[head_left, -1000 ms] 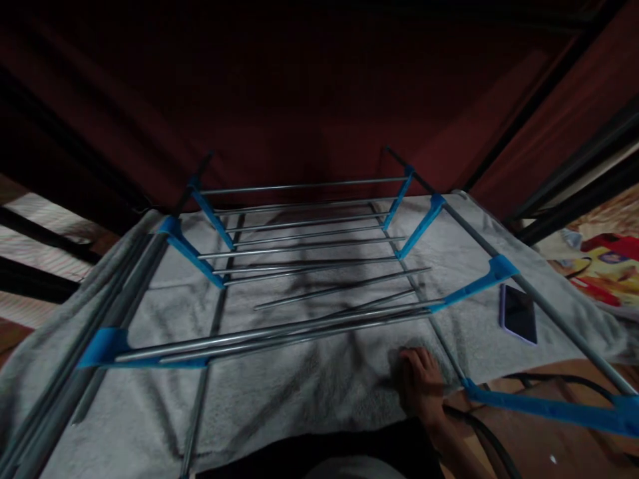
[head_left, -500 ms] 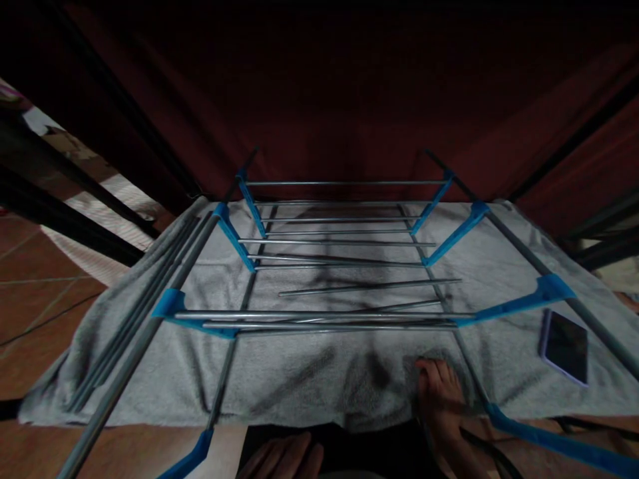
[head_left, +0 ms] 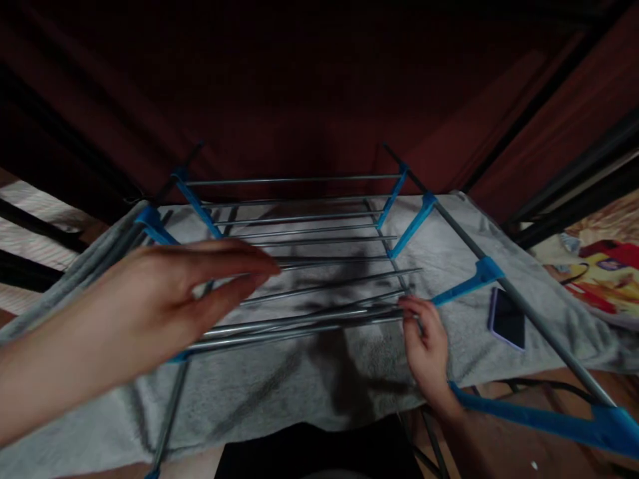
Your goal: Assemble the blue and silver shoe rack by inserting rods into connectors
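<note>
Fingers of left hand point(head_left: 150, 313) spread loose, hovering above the rods, gripping nothing. Rack point(head_left: 299, 266) (steel rods in blue brackets) sits on a grey towel point(head_left: 299, 379), probably as padding. Right hand point(head_left: 426, 346) pinches the near rod's point(head_left: 299, 326) right end. Phone point(head_left: 508, 319) lies clear, rightmost.

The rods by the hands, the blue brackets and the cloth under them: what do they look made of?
Rods: probably metal, thin, grey with a bright sheen. Blue brackets: likely moulded plastic, a flat, even colour. Grey cloth: looks like terry towel, fuzzy and matte. The right hand touches the rod ends.
</note>
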`<state>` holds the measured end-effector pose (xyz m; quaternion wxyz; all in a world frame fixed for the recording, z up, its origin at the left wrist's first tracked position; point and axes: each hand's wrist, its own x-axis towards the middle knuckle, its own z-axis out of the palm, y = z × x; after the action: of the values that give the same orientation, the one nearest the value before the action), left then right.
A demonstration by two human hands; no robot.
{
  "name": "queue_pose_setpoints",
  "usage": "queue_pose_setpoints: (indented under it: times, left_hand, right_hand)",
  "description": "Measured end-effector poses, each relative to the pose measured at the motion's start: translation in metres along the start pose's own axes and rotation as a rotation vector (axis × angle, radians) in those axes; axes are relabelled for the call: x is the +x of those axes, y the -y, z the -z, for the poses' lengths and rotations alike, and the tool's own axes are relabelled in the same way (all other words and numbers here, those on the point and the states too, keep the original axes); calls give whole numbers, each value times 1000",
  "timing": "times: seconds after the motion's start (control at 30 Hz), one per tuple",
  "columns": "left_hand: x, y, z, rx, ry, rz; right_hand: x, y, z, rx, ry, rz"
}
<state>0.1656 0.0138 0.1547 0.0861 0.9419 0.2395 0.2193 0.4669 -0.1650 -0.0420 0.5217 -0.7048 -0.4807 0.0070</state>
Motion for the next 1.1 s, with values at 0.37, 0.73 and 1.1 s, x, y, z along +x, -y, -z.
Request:
queue_pose_setpoints:
  times: [0.37, 0.73, 1.1]
  left_hand:
    - [189, 25, -199, 59, 357, 27]
    - [235, 15, -293, -80, 424, -105]
    - [248, 5, -258, -122, 296, -111]
  right_hand:
    - [175, -80, -54, 111, -404, -279]
    - [195, -117, -56, 150, -253, -245]
    - [192, -113, -48, 64, -85, -230]
